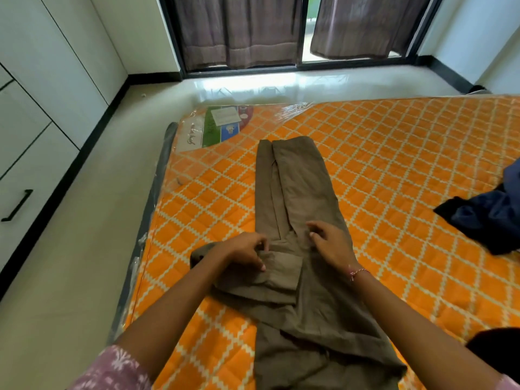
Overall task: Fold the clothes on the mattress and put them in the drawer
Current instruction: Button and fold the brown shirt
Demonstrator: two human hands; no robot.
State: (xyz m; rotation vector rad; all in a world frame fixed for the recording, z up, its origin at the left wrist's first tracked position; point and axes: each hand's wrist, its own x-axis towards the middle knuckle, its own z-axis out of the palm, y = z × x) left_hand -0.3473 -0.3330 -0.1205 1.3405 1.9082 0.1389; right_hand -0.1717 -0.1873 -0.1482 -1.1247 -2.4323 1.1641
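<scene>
A pair of olive-brown trousers (298, 192) lies lengthwise on the orange patterned mattress (394, 153), legs stacked and pointing toward the window, waist end near me. My left hand (244, 250) pinches a fold of the fabric near the cargo pocket on the trousers' left side. My right hand (330, 242) rests on the cloth just to the right, fingers loosely bent against it. A dark navy garment (489, 215) lies crumpled at the mattress's right edge.
White drawers with a black handle (17, 205) line the left wall, across a strip of pale floor (84, 220). A black cloth (498, 353) shows at the lower right. Curtains and a sliding window (304, 32) stand at the far end.
</scene>
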